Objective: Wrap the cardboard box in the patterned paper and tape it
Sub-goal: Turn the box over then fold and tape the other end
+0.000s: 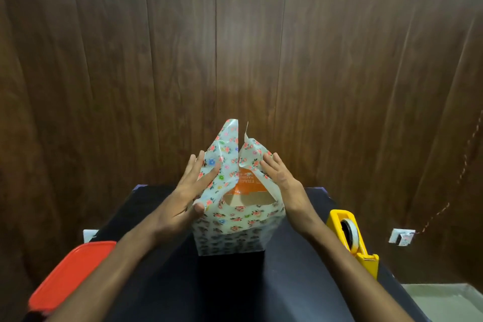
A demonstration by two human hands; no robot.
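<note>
- Cardboard box [249, 185] stands upright near the middle of the black worktop [295, 282], between both hands, with the patterned paper [235, 227] already drawn around its near face and side walls.
- Top end is not closed: an orange printed label and a strip of bare cardboard show through the gap between the paper flaps.
- Two paper flaps rise above the box top as loose points, one on each side; they stand just beside each other but are not joined.
- Left hand [189, 191] lies flat against the left flap, fingers straight and spread, thumb at the lower edge of the flap; the grip presses the paper and does not pinch it.
- Right hand [281, 178] lies flat against the right flap, fingers straight and close together, pressing inward.
- Yellow tape dispenser [351, 240] rests on the right part of the worktop, apart from the box; neither hand touches it.
- No tape can be made out on the paper from this view.
- Red plastic lid [70, 274] lies at the near left edge of the worktop.
- Judged status: body wrap done; the current step appears to be folding the top flaps. Remaining: flatten and crease the top flaps, tape them, check any hidden end.
</note>
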